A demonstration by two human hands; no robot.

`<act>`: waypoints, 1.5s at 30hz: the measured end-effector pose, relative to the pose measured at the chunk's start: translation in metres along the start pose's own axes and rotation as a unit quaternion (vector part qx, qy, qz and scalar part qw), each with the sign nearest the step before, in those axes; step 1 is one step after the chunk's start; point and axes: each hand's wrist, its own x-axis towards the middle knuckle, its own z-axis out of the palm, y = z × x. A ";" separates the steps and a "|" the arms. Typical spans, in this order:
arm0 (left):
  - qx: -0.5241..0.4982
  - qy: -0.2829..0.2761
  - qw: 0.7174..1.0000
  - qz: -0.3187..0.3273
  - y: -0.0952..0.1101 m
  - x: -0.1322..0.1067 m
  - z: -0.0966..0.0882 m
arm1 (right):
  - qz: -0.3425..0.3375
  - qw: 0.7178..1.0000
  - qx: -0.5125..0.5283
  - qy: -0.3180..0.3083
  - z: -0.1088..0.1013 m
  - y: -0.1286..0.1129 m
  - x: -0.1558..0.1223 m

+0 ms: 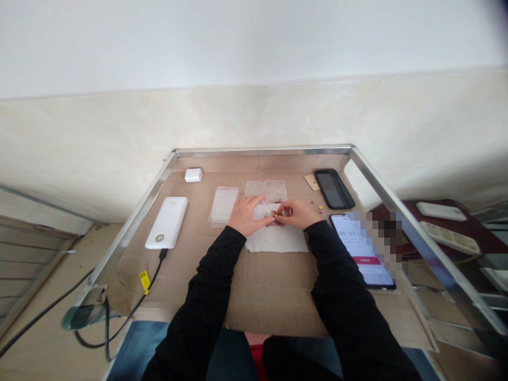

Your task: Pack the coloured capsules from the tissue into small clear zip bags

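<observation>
Black sleeves [349, 280] cross the cardboard sheet [270, 299] to where we pinch what looks like a small clear bag [270, 211] between our left hand [248, 216] and right hand [296, 214], both nearly closed, just above a white cloth [275, 239]. A white power bank [165, 222] lies left, a phone [357, 248] right, inside a steel frame [262, 151] against a tiled wall [254, 121].

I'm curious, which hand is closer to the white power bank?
Left hand: right of the power bank. Right hand: farther right, past the left.
</observation>
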 end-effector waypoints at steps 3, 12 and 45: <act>0.001 -0.003 1.000 -0.001 0.000 0.000 0.000 | -0.006 1.000 0.006 -0.005 0.003 0.001 0.001; 0.002 -0.010 1.000 0.003 0.000 0.000 0.001 | 0.013 1.000 -0.014 0.004 0.004 -0.006 0.000; -0.008 -0.021 1.000 0.009 -0.002 0.000 0.002 | 0.000 0.999 -0.044 -0.007 0.002 -0.006 -0.003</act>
